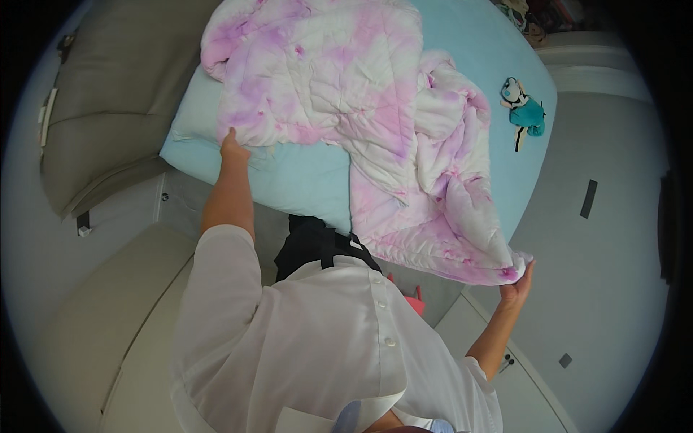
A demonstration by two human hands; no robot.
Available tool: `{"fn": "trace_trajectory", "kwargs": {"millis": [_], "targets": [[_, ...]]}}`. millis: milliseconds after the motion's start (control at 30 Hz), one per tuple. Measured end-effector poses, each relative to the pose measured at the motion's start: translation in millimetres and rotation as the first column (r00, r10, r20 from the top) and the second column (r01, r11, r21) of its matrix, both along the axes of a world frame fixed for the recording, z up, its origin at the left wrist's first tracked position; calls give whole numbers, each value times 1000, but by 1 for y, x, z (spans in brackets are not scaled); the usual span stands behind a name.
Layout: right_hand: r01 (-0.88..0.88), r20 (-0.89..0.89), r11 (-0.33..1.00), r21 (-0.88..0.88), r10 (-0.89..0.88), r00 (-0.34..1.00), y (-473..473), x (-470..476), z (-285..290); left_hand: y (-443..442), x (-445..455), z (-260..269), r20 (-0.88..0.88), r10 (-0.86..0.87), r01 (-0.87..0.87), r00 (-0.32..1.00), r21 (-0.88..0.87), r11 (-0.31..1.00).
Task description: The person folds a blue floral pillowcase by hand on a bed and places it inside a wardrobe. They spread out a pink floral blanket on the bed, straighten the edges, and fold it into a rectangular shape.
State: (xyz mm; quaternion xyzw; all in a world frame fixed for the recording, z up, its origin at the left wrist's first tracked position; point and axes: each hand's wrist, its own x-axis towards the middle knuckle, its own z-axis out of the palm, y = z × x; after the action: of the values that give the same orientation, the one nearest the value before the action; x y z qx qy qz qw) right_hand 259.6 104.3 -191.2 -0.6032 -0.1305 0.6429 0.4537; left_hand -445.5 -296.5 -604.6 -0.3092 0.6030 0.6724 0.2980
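A quilted comforter (325, 81) in white with pink and purple blotches lies across a bed with a light blue sheet (460, 32). Its near left edge is gripped by my left hand (234, 147), above the light blue pillow or bedding (303, 173). My right hand (517, 287) holds another corner of it, out past the bed's near right side. The comforter's right part is bunched and folded over itself, with its near edge stretched toward my right hand.
A plush toy (525, 111) in teal clothes lies on the right of the sheet. The grey padded headboard (113, 113) borders the bed at left. A white cabinet (503, 352) stands at lower right, and a red object (416, 304) is on the floor beside me.
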Motion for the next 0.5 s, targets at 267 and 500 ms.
{"fn": "trace_trajectory", "kwargs": {"millis": [267, 500], "targets": [[6, 140, 998, -59, 3, 990, 15, -3, 7, 26, -7, 39, -148, 352, -315, 924, 227, 922], [-192, 47, 981, -30, 193, 980, 78, 27, -14, 130, -15, 256, -715, 14, 258, 699, 271, 927]]}}
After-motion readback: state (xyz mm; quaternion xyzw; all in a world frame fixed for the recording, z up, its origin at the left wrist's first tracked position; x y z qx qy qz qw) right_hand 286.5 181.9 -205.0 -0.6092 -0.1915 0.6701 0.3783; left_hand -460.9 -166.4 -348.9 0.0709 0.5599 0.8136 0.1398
